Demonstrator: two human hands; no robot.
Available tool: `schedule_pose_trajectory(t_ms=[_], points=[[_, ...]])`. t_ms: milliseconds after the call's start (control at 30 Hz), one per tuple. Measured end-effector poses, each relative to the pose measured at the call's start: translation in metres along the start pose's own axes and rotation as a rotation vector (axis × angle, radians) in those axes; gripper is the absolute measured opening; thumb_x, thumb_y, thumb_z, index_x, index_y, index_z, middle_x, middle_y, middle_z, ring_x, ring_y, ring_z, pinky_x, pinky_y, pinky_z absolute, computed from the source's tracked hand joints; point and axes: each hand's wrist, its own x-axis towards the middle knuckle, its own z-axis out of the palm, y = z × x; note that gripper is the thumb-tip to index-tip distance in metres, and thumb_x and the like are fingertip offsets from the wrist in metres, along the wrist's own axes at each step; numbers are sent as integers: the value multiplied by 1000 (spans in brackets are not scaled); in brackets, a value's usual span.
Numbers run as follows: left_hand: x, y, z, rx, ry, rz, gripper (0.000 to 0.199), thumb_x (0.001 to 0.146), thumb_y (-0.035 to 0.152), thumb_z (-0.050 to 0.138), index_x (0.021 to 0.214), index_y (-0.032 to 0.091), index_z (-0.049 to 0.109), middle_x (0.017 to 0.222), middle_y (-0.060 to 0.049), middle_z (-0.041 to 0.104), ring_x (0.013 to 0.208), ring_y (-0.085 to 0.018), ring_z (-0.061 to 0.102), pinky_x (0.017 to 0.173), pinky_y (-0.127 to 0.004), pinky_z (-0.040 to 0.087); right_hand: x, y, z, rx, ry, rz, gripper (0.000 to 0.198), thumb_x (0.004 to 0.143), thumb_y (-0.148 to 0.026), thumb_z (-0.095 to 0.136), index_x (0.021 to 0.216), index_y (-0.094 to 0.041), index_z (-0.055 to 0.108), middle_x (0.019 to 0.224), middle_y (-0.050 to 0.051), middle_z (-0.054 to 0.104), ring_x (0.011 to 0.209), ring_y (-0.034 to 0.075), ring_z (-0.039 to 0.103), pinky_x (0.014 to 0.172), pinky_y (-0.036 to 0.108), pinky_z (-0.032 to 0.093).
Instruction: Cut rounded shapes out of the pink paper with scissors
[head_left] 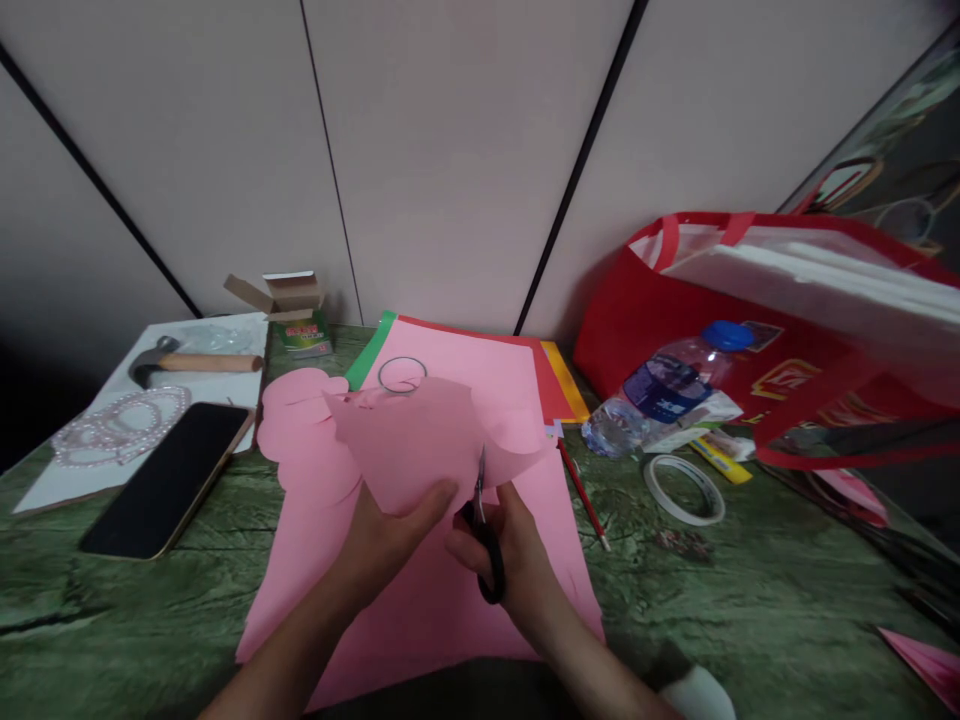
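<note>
My left hand point(401, 530) pinches the lower edge of a pink sheet of paper point(412, 440), its thumb lying on the near face. Black-handled scissors point(489, 555) sit in my right hand point(517, 560), with fingers through the loops. The scissor blades point up and away and meet the right part of the sheet, where a curved flap bends off to the right. Beneath both hands lies a larger pink paper sheet point(420, 630). Scalloped pink paper cut-outs point(304, 420) rest to the left of the held sheet. A thin ring point(403, 360) lies just beyond it.
On the left are a phone point(169, 480), bead strings point(124, 425), a hammer point(210, 362) and an opened small box point(304, 330). To the right lie a red pencil point(583, 495), a tape roll point(684, 490), a water bottle point(660, 390) and a red bag point(637, 290). A wall panel point(442, 150) stands behind.
</note>
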Motion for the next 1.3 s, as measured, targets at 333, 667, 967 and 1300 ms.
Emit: schedule_pose_trajectory(t_ms=[333,667,967,1300], points=[[0,1,-3,27,18,-31,42,67,27,62,104,12,51,107,-12,62,100,-24,57,85,-35,47,1,4,-1,-24,7,4,51,55,-34,73,86,-23,34,51,-10,42,44,8,36,41,19,30],[5,-16,-6,-2,30,30,51,67,32,63,113,15,49,105,-11,63,99,-25,57,82,-39,48,4,14,-4,-55,15,-9,53,56,-30,72,94,-23,37,50,-10,43,42,8,40,39,19,31],[4,-2,-8,-21,-62,29,42,67,29,63,105,13,54,101,-11,65,96,-25,59,83,-40,48,1,7,-1,5,1,7,57,54,-32,74,96,-22,37,54,-9,44,47,9,41,42,21,33],[2,4,-6,-65,-148,36,23,68,23,60,90,16,60,87,-6,68,84,-21,63,74,-33,51,1,6,-2,1,-30,-29,47,53,-34,74,80,-23,37,65,-4,47,59,14,47,48,24,39]])
